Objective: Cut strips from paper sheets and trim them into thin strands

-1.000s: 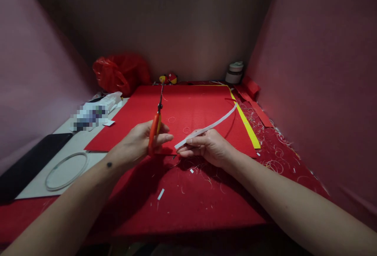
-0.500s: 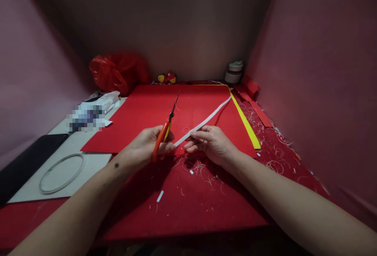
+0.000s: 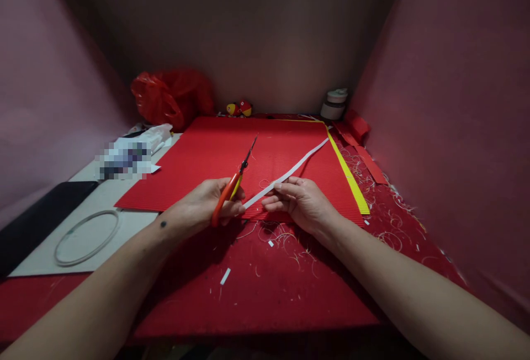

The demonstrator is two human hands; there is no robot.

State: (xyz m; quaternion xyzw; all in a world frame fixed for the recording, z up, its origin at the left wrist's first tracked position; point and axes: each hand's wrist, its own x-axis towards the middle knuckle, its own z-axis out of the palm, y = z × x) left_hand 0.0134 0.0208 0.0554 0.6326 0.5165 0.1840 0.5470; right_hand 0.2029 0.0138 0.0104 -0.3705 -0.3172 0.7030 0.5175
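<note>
My left hand (image 3: 215,200) is closed around the orange-and-yellow handles of the scissors (image 3: 238,180), whose dark blades point up and away. The same hand's fingertips also touch the near end of a long white strip (image 3: 295,168). Farther along that strip, my right hand (image 3: 300,197) pinches it between thumb and fingers. The strip's far end rises toward the right, over a large red ribbed sheet (image 3: 207,155). Both hands are above the sheet's near edge.
A yellow strip (image 3: 350,175) lines the sheet's right side. Thread scraps (image 3: 285,236) and white bits (image 3: 225,276) lie on the red cloth. Left are a ring (image 3: 86,262) and black item (image 3: 45,216); behind stand a red bag (image 3: 165,98) and jar (image 3: 333,106).
The view has shifted slightly, so most things appear a little farther right. Both hands keep their holds on the scissors and the white strip.
</note>
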